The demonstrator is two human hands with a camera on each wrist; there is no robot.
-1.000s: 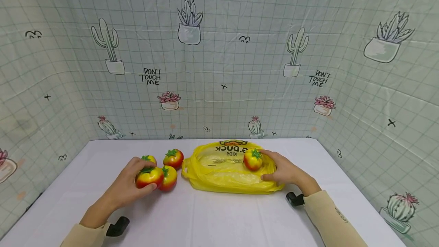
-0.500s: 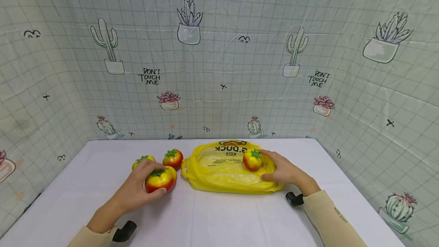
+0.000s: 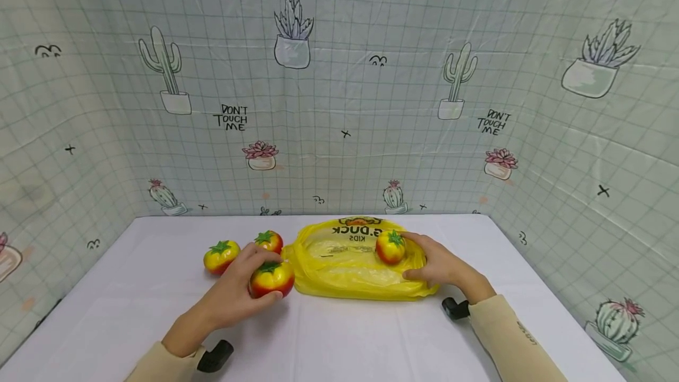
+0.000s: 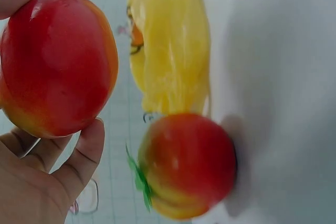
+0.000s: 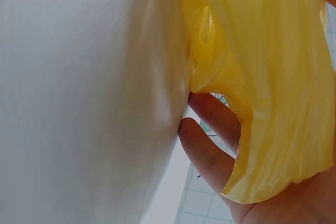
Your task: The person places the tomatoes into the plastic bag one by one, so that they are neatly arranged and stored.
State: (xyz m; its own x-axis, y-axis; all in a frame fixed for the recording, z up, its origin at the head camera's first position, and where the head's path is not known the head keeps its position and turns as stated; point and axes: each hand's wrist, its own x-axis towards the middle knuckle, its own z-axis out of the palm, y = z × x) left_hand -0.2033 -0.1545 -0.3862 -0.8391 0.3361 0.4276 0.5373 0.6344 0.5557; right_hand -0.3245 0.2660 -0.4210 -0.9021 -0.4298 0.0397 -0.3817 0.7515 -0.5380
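Left hand (image 3: pixel 231 290): its fingers grasp a tomato (image 3: pixel 273 279), curled over the far side with the thumb along the near side; the tomato appears raised off the white bench (image 3: pixel 339 341).
Held tomato: in front of the bag's left end, overlapping it in the head view; whether the two touch cannot be told.
Yellow bag (image 3: pixel 345 282): lies flattened on the bench, to the right of the left fingers and slightly farther from the person; its long axis runs left to right.
Nearer hand: the left is just beside the bag's left end, while the right is against its right end.
Right hand (image 3: pixel 444 265): fingers spread in a loose curve round the bag's right end, with yellow film lying across the palm in the right wrist view; whether they pinch the film cannot be told.
Second tomato (image 3: pixel 391 248): over the right part of the bag, just beside the right fingers, green leaves uppermost.
Back tomato (image 3: pixel 271 241): on the bench behind the left hand, near the bag's left end.
Left tomato (image 3: pixel 220 257): on the bench left of the back tomato, farther from the bag.
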